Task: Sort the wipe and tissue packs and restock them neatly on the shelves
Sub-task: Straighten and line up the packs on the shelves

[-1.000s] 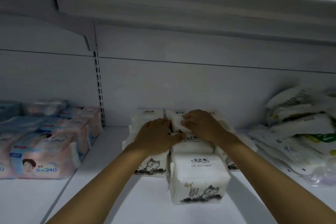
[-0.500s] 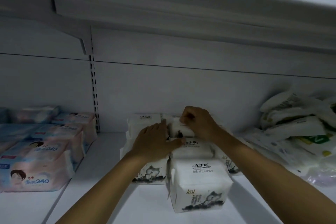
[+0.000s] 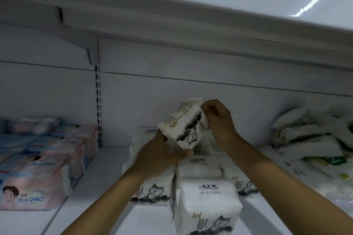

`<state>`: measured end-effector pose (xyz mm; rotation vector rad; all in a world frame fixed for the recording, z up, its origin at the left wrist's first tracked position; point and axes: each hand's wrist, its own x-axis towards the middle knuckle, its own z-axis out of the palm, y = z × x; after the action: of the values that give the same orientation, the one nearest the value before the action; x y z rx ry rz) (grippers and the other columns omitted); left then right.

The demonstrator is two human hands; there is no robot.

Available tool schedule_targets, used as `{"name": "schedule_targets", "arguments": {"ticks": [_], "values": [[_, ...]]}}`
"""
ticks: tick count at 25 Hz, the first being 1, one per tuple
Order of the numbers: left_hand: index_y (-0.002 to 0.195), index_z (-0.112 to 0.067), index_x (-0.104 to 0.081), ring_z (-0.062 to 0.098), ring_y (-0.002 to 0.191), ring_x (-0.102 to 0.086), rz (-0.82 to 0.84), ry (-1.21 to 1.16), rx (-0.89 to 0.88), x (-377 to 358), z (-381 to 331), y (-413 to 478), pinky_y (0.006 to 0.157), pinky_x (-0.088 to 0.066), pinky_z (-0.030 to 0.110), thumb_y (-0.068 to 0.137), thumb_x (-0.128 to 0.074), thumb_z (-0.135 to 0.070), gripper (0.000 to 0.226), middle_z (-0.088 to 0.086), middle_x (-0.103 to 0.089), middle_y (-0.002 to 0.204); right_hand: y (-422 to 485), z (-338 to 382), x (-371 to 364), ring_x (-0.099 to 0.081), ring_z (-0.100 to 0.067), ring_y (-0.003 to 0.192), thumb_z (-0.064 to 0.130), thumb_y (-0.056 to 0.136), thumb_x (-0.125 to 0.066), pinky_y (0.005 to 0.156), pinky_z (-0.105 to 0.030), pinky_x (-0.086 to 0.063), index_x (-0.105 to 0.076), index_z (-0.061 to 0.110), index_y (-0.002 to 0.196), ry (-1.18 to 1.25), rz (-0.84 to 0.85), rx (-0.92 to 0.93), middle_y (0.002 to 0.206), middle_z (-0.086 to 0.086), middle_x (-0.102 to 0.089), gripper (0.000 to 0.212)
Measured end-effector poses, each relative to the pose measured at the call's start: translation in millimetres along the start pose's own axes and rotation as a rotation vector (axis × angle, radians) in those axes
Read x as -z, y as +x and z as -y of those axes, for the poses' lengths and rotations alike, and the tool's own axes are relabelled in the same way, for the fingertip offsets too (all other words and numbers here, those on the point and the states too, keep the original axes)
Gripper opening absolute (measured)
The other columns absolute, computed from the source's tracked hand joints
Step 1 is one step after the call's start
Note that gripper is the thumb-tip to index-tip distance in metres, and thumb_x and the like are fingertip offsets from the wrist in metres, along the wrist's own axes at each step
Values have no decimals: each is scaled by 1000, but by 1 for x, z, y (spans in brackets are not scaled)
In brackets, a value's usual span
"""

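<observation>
While my right hand (image 3: 219, 120) pinches the top seam of the tilted tissue pack (image 3: 184, 124) with curled fingers, my left hand (image 3: 160, 152) grips its lower end from beneath, thumb along the underside. The pack hangs in the air above the far middle of the white shelf (image 3: 97, 170).

To do this well, I judge I should turn it until the cat print faces near and the logo sits on top, like its neighbours. Then I should lower it squarely into the gap at the far end of the middle column without crushing the soft wrap.

Counting outward:
- One pack is in hand.
- Five kol tissue packs (image 3: 207, 204) certainly lie on the shelf, with perhaps a sixth behind my right wrist.
- On the left I make out four pink wipe packs (image 3: 32, 187) marked 240; the bluish ones beyond are too blurred to count.
- On the right a heap of loose packs (image 3: 309, 139) is too jumbled to count.
</observation>
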<state>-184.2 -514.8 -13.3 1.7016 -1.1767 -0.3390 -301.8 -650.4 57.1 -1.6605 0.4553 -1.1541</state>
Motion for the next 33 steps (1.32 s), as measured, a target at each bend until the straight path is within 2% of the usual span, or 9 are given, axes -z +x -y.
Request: {"name": "schedule_targets", "arguments": {"ticks": [5,8,9,11,14,17,20,22,33], "values": [[121,-22,-45,-11,84,-62,-171,-433,-18,9,-6,-6,67,-51,11,74,-80,-27,59,-9,-61,110,-6,4,-10,-60,-9,80,12,92,-60,70,-31,-52,-63,15,91,102,49,-22,89,-1,-65,4],[122,-20,-49,2,96,-65,-195,-553,-11,15,-5,-5,78,-54,19,69,-77,-53,69,-4,-64,114,-7,-1,-16,-56,-26,117,45,72,-78,104,-42,-44,-50,13,127,364,138,-235,130,-11,-57,70],[125,-20,-50,6,100,-65,-185,-557,1,17,-3,-4,82,-55,23,67,-75,-63,76,-2,-64,117,-14,-5,-19,-56,-28,120,49,66,-82,104,-43,-44,-48,12,127,351,241,-254,132,-12,-57,79],[126,-21,-47,1,100,-63,-141,-510,-4,17,-4,-7,81,-53,17,74,-64,-68,73,-4,-62,118,-30,-11,-27,-64,-26,110,26,72,-82,90,-38,-54,-56,10,121,254,416,-223,117,-9,-68,57],[140,-27,-32,-6,113,-54,-51,-264,-6,10,-7,-9,83,-46,9,76,-63,-55,76,-17,-54,126,-27,2,-26,-69,-19,90,-7,76,-71,69,-28,-57,-62,14,103,202,340,-118,99,-4,-71,36],[154,-23,-3,15,139,-34,32,302,52,3,-5,-7,109,-33,29,71,-65,-69,113,-11,-33,152,1,20,0,-64,-9,97,-14,69,-75,74,-22,-55,-47,24,119,-130,383,49,109,3,-62,69],[128,-25,-54,15,122,-51,-27,674,-43,-4,-5,-9,93,-38,27,80,-39,-79,75,-10,-59,125,6,5,18,-54,-19,117,0,63,-82,93,-39,-51,-34,30,138,-652,614,17,129,1,-53,94],[103,-26,-63,13,114,-55,-65,704,-49,-7,-5,-11,91,-38,28,80,-33,-81,67,-11,-61,107,0,-11,22,-53,-21,115,14,63,-82,93,-43,-48,-30,34,143,-999,695,44,127,0,-50,97],[109,-19,-59,16,106,-55,-93,835,40,-4,-9,-12,88,-39,32,72,-30,-88,84,-4,-60,113,-2,-19,12,-44,-25,120,29,83,-66,97,-36,-41,-14,31,150,-1464,704,203,135,-6,-41,85]]}}
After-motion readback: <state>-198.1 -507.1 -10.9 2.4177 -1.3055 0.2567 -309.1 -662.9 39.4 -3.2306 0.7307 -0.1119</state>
